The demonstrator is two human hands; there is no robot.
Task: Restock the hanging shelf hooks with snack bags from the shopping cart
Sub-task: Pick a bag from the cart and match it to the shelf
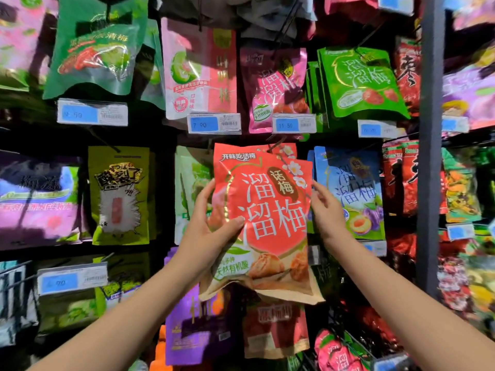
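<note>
Head view of a stocked hanging display. A red snack bag [267, 218] with large white characters is held upright, slightly tilted, in front of the middle row of the display, at the centre of the view. The left hand [211, 231] grips the bag's left edge: its thumb presses on the printed front and its fingers [205, 194] curl round behind. The right hand [325, 210] meets the bag's right edge, its fingers lying along that edge and touching it; whether they pinch the bag cannot be told. The bag's top edge sits just beside a dark wire hook [276, 145], where a second red bag [289, 151] of the same print shows directly behind it. A blue bag [353, 188] hangs to the right and a yellow-green bag [119, 194] to the left, well apart. Above, price tags marked 7.90 [213, 123] and 11.50 [293, 123] hang below a pink bag [199, 70] and a magenta bag [273, 84]. A purple bag [192, 325] hangs below the held bag. A grey upright post [430, 129] bounds the section on the right.
</note>
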